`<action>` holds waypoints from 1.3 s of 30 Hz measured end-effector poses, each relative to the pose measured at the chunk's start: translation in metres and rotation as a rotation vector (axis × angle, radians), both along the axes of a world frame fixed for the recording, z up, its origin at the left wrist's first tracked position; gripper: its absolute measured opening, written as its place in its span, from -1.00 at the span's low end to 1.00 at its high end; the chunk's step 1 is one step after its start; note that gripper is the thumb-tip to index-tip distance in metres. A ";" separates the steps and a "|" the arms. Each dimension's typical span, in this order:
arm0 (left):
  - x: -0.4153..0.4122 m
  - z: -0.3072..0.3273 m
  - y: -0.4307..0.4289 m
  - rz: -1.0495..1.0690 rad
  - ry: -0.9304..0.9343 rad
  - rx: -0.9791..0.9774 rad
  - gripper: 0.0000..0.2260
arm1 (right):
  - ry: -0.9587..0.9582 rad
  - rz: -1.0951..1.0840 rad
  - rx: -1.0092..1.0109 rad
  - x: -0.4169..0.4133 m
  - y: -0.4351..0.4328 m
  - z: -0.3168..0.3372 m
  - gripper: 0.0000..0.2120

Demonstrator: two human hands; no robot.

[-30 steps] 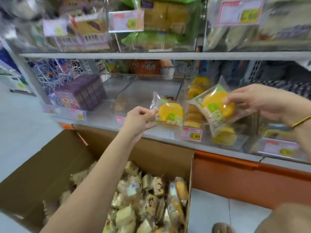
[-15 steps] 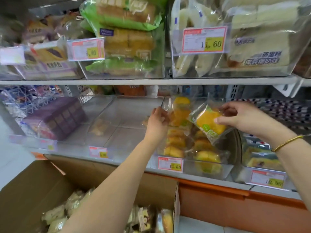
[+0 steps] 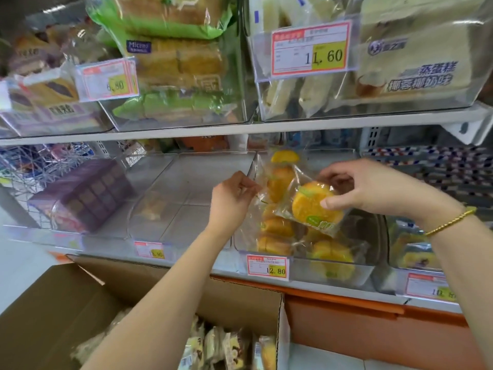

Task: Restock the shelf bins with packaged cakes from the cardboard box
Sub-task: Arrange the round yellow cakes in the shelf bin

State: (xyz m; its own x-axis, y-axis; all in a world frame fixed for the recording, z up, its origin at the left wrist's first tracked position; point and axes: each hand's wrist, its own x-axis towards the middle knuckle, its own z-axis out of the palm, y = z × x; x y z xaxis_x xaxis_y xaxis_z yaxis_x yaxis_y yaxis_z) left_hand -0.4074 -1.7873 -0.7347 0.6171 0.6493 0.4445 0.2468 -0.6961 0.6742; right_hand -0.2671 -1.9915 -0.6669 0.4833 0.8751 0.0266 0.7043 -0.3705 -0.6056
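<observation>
Head view: right hand (image 3: 373, 193) is pinching a tilted cake (image 3: 314, 209) just above the bin (image 3: 333, 273); left hand (image 3: 232, 198) is pinching a wrapper (image 3: 260, 198) at its left wall.

Left arm (image 3: 165, 303), bare, reaches up from the lower left. The left hand (image 3: 232, 201) has its fingers curled, tips at a clear wrapper (image 3: 260, 198); grip unclear. The right hand (image 3: 373, 190), wrist braceleted, pinches a packaged cake (image 3: 314, 206) between thumb and fingers.
</observation>
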 end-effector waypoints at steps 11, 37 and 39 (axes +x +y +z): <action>0.022 -0.013 0.024 0.066 0.336 0.228 -0.87 | -0.239 0.066 -0.022 -0.027 0.055 -0.013 -0.45; 0.007 -0.006 -0.008 -0.135 0.646 0.559 -0.26 | 0.143 -0.239 0.020 -0.033 0.073 -0.070 -0.20; 0.012 -0.005 -0.002 -0.148 0.720 0.506 -0.22 | 0.137 -0.228 -0.031 -0.031 0.074 -0.068 -0.19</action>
